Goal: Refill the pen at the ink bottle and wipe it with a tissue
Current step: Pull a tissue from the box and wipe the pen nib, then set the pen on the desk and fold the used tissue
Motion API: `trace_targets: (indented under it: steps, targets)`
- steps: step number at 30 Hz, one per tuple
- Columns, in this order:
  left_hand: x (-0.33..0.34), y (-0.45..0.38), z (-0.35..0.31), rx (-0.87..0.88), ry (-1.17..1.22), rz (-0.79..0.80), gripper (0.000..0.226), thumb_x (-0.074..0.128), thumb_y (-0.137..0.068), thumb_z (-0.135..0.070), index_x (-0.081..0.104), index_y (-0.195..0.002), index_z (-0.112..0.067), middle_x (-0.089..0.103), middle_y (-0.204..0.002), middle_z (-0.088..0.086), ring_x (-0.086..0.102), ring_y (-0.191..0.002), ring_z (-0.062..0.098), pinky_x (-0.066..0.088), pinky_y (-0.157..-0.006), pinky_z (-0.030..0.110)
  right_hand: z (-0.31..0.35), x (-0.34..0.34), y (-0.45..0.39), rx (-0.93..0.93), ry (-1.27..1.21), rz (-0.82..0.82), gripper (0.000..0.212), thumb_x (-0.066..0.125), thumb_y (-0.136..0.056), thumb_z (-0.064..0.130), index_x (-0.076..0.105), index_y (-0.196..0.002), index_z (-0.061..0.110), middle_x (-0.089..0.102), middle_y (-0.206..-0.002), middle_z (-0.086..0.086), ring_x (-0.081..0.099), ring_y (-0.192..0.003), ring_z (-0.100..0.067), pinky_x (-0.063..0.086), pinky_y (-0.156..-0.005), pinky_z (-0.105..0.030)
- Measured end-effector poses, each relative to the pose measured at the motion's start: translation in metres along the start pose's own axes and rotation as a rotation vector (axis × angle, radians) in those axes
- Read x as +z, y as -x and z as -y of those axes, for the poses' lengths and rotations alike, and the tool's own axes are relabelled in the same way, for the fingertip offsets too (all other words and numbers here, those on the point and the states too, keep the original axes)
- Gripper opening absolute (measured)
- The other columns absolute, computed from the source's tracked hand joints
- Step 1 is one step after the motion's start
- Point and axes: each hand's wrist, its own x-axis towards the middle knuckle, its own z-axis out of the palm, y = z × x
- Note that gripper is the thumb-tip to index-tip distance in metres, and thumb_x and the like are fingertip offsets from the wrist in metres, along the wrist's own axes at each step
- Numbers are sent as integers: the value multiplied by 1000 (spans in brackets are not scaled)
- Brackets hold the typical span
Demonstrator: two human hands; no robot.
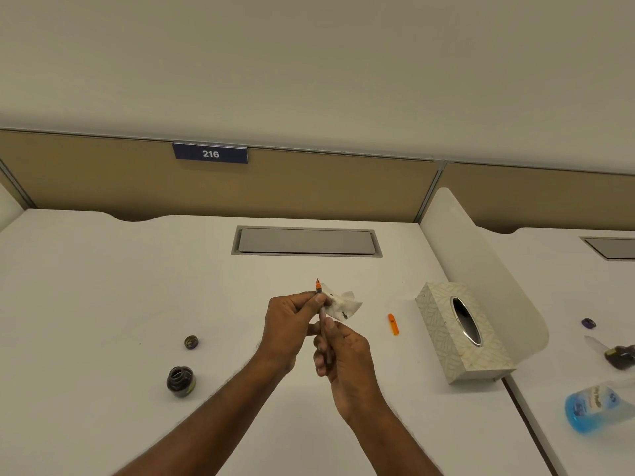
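While the right hand (347,359) grips the light, rigid pen (323,316) by its barrel above the desk (103,286), the left hand (292,324) pinches soft, ink-spotted tissue (343,305) below the nib; judgement: avoid the fragile, wet tip.

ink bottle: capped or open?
Open. The ink bottle stands upright with dark ink showing at its mouth; its cap lies apart on the desk.

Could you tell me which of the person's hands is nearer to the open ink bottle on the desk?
Left. The left hand is raised right of the ink bottle, gripping the pen and tissue; the right hand grips the pen's lower end, farther right.
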Motion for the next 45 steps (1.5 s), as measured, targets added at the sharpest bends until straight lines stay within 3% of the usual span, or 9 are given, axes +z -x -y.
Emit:
trace_targets:
  steps: [7, 11, 14, 17, 22, 26, 31, 37, 45]
  targets:
    - [-3, -4, 4, -16, 42, 29, 19, 61, -93, -8, 77, -84, -7, 77, -82, 9, 74, -80, 28, 58, -61, 28, -1, 0, -2, 168, -288, 67, 26, 55, -98, 25, 68, -86, 6, 48, -56, 0, 44, -42, -8, 33, -40, -18]
    - [-5, -5, 9, -32, 55, 34, 18, 61, -93, -8, 78, -85, -7, 77, -81, 8, 73, -79, 28, 57, -59, 25, -7, -3, -5, 233, -378, 86, 22, 60, -91, 26, 67, -91, 5, 50, -58, -1, 45, -42, -7, 35, -39, -17]
    - [-6, -4, 12, -10, 60, 2, 16, 63, -92, -10, 78, -88, -10, 79, -84, 6, 75, -80, 27, 60, -63, 27, -6, -5, -6, 200, -216, 61, 30, 60, -95, 30, 70, -100, 3, 61, -65, -8, 56, -49, -15, 44, -43, -22]
    - [-5, -2, 18, 17, 5, -71, 13, 65, -90, -16, 78, -91, -16, 80, -86, -2, 77, -81, 18, 60, -68, 25, -2, -6, -5, 46, 55, 31, 28, 59, -97, 31, 71, -105, 8, 72, -77, -16, 67, -62, -27, 55, -53, -31]
    - [-6, -2, 25, 40, -21, -151, 11, 68, -89, -18, 78, -93, -18, 79, -87, 0, 76, -80, 18, 61, -73, 27, -9, -7, -5, -119, 248, -88, 15, 63, -94, 24, 67, -100, 11, 78, -80, -7, 74, -70, -28, 62, -59, -35]
    - [-4, -1, 30, 30, -6, -143, 11, 69, -87, -17, 77, -93, -21, 79, -88, -2, 76, -82, 17, 62, -75, 28, -19, -13, -11, -169, 333, -166, 11, 67, -92, 23, 72, -94, 13, 76, -81, -4, 71, -76, -24, 61, -59, -30]
    - [1, 1, 38, -28, 23, -107, 14, 70, -87, -19, 79, -96, -13, 80, -91, 1, 75, -87, 18, 61, -80, 33, -26, -24, -15, -194, 373, -217, 9, 70, -90, 20, 74, -88, 12, 73, -80, -3, 65, -76, -19, 54, -55, -20]
    - [9, 4, 61, -106, 46, -116, 14, 72, -85, -24, 80, -89, -14, 80, -87, 2, 74, -92, 21, 59, -80, 30, -31, -57, -15, -183, 389, -269, 9, 71, -88, 18, 74, -83, 11, 72, -75, -2, 61, -69, -12, 52, -55, -20]
    - [20, 3, 93, -231, 76, -154, 16, 73, -85, -24, 81, -85, -10, 79, -90, 11, 72, -100, 27, 59, -83, 34, -26, -141, -39, -156, 435, -476, 12, 72, -87, 17, 74, -76, 12, 68, -65, 3, 54, -55, -3, 42, -56, -23]
